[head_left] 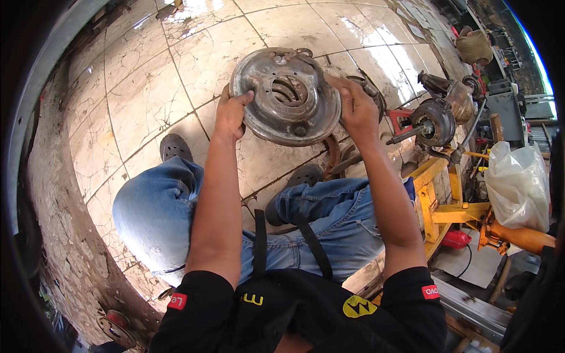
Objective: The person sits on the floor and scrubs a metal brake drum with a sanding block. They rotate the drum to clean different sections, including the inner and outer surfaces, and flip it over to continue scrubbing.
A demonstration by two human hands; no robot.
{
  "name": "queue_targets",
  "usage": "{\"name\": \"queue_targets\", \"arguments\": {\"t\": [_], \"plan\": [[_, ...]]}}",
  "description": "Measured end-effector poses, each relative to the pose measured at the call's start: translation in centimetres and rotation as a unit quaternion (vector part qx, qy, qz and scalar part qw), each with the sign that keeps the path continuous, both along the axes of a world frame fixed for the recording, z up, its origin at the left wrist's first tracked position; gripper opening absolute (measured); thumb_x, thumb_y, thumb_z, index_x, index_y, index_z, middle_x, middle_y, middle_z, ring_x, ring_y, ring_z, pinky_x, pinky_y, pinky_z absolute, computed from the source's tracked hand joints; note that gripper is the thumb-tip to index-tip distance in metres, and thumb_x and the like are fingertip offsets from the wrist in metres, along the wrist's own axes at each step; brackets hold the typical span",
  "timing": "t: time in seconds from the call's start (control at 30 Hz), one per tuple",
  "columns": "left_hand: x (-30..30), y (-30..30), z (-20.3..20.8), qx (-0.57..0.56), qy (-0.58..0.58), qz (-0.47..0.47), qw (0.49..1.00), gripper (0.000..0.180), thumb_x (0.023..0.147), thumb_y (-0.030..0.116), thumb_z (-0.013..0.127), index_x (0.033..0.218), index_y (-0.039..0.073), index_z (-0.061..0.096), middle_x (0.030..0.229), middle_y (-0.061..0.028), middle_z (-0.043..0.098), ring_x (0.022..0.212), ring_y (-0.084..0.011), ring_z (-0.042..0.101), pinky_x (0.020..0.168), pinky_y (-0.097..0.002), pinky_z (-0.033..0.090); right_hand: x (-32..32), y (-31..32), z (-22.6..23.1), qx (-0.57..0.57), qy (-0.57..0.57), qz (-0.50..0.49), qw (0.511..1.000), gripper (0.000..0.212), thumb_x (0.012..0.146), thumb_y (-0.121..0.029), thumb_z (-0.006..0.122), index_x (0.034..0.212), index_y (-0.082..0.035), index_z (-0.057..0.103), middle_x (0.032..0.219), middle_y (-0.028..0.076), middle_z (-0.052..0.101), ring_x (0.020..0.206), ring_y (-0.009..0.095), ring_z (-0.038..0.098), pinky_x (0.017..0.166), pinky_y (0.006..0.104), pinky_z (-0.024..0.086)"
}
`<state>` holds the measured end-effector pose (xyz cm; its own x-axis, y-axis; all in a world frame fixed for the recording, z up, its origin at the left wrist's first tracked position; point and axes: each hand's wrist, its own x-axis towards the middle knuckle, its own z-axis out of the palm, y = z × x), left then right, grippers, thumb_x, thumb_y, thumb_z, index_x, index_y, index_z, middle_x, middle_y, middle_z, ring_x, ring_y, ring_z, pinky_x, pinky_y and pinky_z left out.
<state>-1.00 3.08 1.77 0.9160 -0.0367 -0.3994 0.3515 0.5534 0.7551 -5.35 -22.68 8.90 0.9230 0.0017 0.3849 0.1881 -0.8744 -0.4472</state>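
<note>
A round, worn metal brake backing plate (272,120) is held up in front of me, above the tiled floor. It has a large hole in its middle, through which curved slots or ribs show. My left hand (234,112) grips its left rim, the thumb lying on the near face. On the opposite rim my right hand (359,110) is closed, with fingers partly behind the plate. Beyond the right hand lies another dark round metal part (373,94), half hidden. A curved brown piece like a brake shoe (333,154) rests on the floor below the plate.
At right stands an axle assembly with a hub (434,122), close to a yellow metal stand (431,203). A clear plastic bag (517,182) hangs beside it. A red tool (456,239) lies lower down. Cracked, stained tiles (141,100) cover the floor. My bent legs frame the near side.
</note>
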Motion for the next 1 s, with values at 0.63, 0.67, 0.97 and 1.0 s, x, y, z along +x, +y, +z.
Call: {"name": "queue_targets", "arguments": {"t": [0.63,0.67,0.97,1.0], "plan": [[1.4,0.2,0.5,0.075,0.044,-0.018,0.996,0.051,0.082,-0.006,0.058,0.132,-0.004,0.046,0.119,-0.0226,0.058,0.1,-0.0318,0.062,0.082,-0.0413,0.057,-3.5,2.4,-1.7,-0.333,0.325,0.125,0.876,0.088,0.096,-0.068,0.02,0.139,0.005,0.042,0.146,0.024,0.04,0.142,0.034,0.03,0.116,0.051,0.02],[1.5,0.5,0.5,0.075,0.052,-0.012,0.996,0.051,0.08,-0.006,0.058,0.13,-0.004,0.047,0.118,-0.0228,0.058,0.099,-0.0321,0.062,0.08,-0.0413,0.057,-4.4,3.1,-1.1,-0.297,0.333,0.153,0.882,0.087,0.096,-0.067,0.02,0.139,0.005,0.042,0.146,0.024,0.041,0.142,0.034,0.03,0.115,0.0512,0.02],[1.5,-0.7,1.5,0.084,0.052,-0.02,0.995,0.048,0.078,-0.005,0.058,0.126,-0.003,0.053,0.112,-0.021,0.059,0.092,-0.0311,0.063,0.075,-0.0403,0.057,-4.3,0.7,-2.3,-0.359,0.307,0.102,0.876,0.082,0.096,-0.067,0.019,0.144,-0.003,0.038,0.152,0.016,0.036,0.144,0.029,0.027,0.117,0.0521,0.015],[1.4,-0.6,1.4,0.081,0.056,-0.013,0.995,0.047,0.078,-0.004,0.058,0.124,-0.004,0.054,0.111,-0.0209,0.059,0.091,-0.031,0.063,0.074,-0.0404,0.057,-5.0,1.7,-2.5,-0.384,0.313,0.109,0.862,0.082,0.096,-0.067,0.018,0.144,-0.004,0.038,0.152,0.015,0.035,0.144,0.028,0.027,0.117,0.0526,0.015]]}}
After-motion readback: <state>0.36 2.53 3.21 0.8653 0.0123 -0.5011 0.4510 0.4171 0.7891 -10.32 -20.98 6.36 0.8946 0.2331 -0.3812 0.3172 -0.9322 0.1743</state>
